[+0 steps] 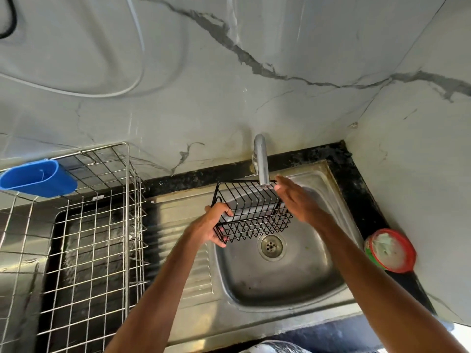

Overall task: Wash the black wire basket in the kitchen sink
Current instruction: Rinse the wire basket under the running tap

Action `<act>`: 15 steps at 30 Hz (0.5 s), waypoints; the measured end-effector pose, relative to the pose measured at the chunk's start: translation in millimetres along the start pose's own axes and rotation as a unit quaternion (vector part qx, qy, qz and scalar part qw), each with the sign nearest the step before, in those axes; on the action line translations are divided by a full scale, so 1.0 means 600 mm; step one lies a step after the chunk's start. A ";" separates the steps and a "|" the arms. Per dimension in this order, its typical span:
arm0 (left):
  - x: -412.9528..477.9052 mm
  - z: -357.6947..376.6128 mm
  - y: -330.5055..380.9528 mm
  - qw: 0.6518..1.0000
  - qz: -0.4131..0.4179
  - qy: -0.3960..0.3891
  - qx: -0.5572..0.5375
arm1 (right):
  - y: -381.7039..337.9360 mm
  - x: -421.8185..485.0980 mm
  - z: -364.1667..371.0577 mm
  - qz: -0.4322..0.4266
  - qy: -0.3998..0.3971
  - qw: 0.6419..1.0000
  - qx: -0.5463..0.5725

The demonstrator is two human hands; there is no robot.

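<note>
The black wire basket (251, 211) hangs above the steel sink (293, 278), tilted, right under the chrome tap (262, 163). My left hand (212, 224) grips its near left corner, thumb inside the rim. My right hand (297, 197) lies flat against the basket's right end, fingers stretched toward the tap spout, holding nothing that I can see. No water stream is visible from the tap. The sink drain (270, 247) sits just below the basket.
A steel wire dish rack (96, 245) stands on the drainboard at left, with a blue plastic holder (38, 178) hooked on its rim. A red-rimmed round tub (391, 250) sits on the black counter at right. Marble wall panels close in behind and to the right.
</note>
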State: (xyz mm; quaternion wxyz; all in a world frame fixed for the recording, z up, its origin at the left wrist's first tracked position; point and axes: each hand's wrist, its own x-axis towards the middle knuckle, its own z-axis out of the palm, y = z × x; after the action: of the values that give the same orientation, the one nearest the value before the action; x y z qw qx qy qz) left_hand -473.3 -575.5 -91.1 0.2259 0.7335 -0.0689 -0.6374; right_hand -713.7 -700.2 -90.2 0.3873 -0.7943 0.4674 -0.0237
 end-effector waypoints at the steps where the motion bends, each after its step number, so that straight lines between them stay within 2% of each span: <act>1: -0.001 -0.003 -0.002 1.000 -0.002 -0.001 0.002 | 0.008 0.003 -0.007 0.039 -0.017 0.999 0.005; 5: -0.006 -0.011 -0.005 1.000 -0.015 -0.001 0.008 | 0.021 0.007 -0.014 0.122 -0.052 0.990 0.041; 8: -0.012 -0.017 0.010 0.999 -0.024 -0.012 0.019 | 0.008 0.002 -0.003 0.064 -0.050 0.989 0.121; 10: -0.015 -0.018 0.027 0.998 -0.029 -0.035 0.038 | -0.006 -0.007 -0.012 0.027 -0.087 0.991 0.095; 13: -0.016 -0.013 0.058 0.996 -0.040 -0.058 0.063 | -0.008 -0.010 -0.031 -0.011 -0.134 0.989 -0.066; 15: -0.013 -0.005 0.077 0.993 -0.042 -0.069 0.091 | 0.005 -0.004 -0.043 -0.006 -0.139 0.988 -0.070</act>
State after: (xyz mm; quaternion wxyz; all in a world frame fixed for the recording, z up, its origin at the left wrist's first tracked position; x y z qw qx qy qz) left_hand -462.9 -612.8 -64.6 0.1263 0.7072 -0.1110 -0.6867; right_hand -727.5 -714.4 -73.6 0.3914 -0.8182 0.4045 0.1173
